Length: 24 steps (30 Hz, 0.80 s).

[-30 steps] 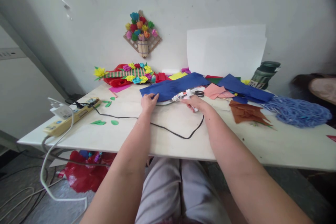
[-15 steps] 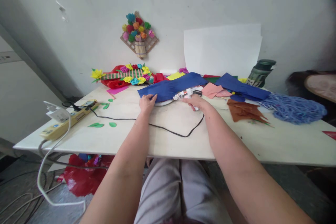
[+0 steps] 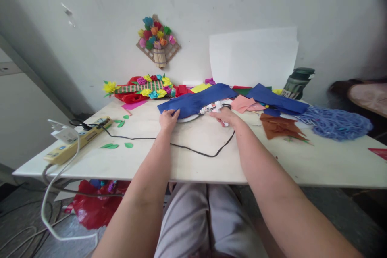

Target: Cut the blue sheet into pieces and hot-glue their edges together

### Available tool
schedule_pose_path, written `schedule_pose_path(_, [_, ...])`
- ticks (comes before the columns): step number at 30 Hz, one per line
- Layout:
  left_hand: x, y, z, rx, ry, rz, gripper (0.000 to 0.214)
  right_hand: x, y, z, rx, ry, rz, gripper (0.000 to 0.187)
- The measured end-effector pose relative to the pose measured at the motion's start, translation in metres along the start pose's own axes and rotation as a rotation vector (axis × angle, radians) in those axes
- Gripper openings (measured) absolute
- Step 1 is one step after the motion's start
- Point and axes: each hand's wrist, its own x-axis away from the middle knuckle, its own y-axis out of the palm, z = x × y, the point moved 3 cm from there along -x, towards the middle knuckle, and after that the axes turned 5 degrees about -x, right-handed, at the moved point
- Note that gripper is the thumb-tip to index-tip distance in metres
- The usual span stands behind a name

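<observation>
While the right grip is clamped on the glue gun, the gun's long axis runs 3 to 9 o'clock, nozzle toward 9, at the blue sheet on the worktop. The left grip, at 9 o'clock of the nozzle, lies on the sheet's near edge; pinching or flat, I cannot tell.

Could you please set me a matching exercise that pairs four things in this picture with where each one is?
Things:
1. glue gun
2. power strip
3. bottle
4. flower basket

Places:
A. hanging on the wall
B. at the left edge of the table
C. in the right hand
D. standing at the back right of the table

Pairs: 1-C, 2-B, 3-D, 4-A
</observation>
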Motion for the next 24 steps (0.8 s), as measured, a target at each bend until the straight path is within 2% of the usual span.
schedule_pose_path(4, [0.000, 0.000, 0.000, -0.014, -0.008, -0.011, 0.039, 0.005, 0.002, -0.007, -0.047, -0.029, -0.060, 0.034])
schedule_pose_path(7, [0.000, 0.000, 0.000, -0.014, -0.001, -0.010, 0.039, 0.007, 0.006, -0.010, -0.082, -0.024, -0.098, 0.038])
schedule_pose_path(17, [0.002, -0.003, 0.003, -0.023, 0.012, -0.006, 0.038, 0.000, 0.024, -0.006, -0.061, 0.048, -0.138, 0.044])
schedule_pose_path(24, [0.001, -0.003, 0.002, -0.019, 0.015, -0.017, 0.038, -0.003, 0.028, -0.005, -0.040, 0.053, -0.135, 0.044])
